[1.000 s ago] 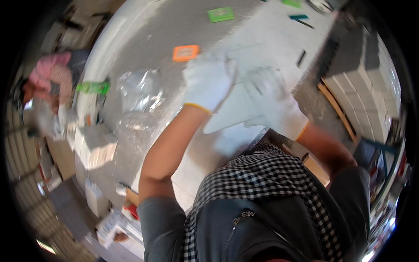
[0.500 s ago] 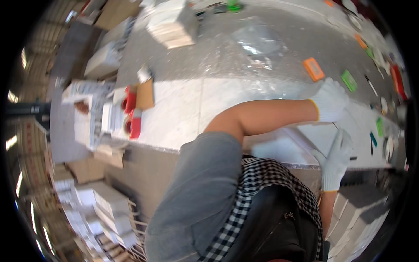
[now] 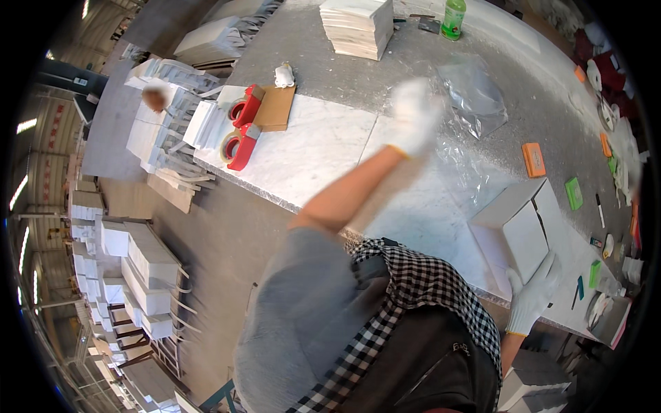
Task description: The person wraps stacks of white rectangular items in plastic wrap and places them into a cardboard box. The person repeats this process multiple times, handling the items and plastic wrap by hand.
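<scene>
A white cardboard box (image 3: pixel 513 230) rests near the front edge of the table, its top flaps folded in with a dark gap between them. My right hand (image 3: pixel 537 296), in a white knit glove, grips the box's near corner, thumb and fingers apart on its faces. My left hand (image 3: pixel 415 118), gloved too, is raised over the table left of the box, beside a clear plastic bag (image 3: pixel 475 96). Motion smears its fingers, and I make out nothing in them. Two red tape dispensers (image 3: pixel 239 146) lie at the table's left end, by a brown cardboard piece (image 3: pixel 277 109).
Toward the back stand a stack of white sheets (image 3: pixel 358 27) and a green bottle (image 3: pixel 453 19). Right of the box lie an orange block (image 3: pixel 533 160), a green block (image 3: pixel 573 193) and a pen (image 3: pixel 600 210). White boxes (image 3: pixel 148 258) are piled on the left.
My left hand has left the box and swung leftward, with its arm reaching out. My right hand stays at the box. The view has turned toward the left, showing more of the box top.
</scene>
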The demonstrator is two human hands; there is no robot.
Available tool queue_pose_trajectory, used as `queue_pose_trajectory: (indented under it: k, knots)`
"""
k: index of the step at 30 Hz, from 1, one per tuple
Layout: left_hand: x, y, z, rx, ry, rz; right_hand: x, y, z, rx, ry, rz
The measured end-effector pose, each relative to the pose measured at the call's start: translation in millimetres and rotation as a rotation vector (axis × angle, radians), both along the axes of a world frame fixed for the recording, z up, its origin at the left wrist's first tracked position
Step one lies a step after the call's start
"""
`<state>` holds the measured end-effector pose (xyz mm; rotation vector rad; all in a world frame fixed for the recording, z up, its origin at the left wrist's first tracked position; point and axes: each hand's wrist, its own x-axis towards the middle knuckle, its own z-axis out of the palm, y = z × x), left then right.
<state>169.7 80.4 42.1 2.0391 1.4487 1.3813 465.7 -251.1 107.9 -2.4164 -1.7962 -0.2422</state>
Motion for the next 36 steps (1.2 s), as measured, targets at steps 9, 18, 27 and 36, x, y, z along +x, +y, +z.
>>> queue_pose_trajectory:
  k: [9, 18, 27, 36]
  knots:
    - [-402.5, -66.7, -72.1, -0.312, 0.858, 1.097, 0.9, -0.4, -0.9, -0.007, -0.002, -0.001]
    - [-372.1, -113.9, -64.5, -0.445, 0.713, 0.957, 3.2, -2.1, -1.0, -0.023, -0.068, 0.018]
    - [-137.5, -96.5, 14.6, -0.3, -0.125, 0.153, 11.0, -16.9, -28.8, -0.156, -0.131, -0.161]
    - [102.1, -76.8, 143.7, -0.773, -0.352, -0.858, 0.5, -9.5, -1.6, 0.066, 0.051, -0.101]
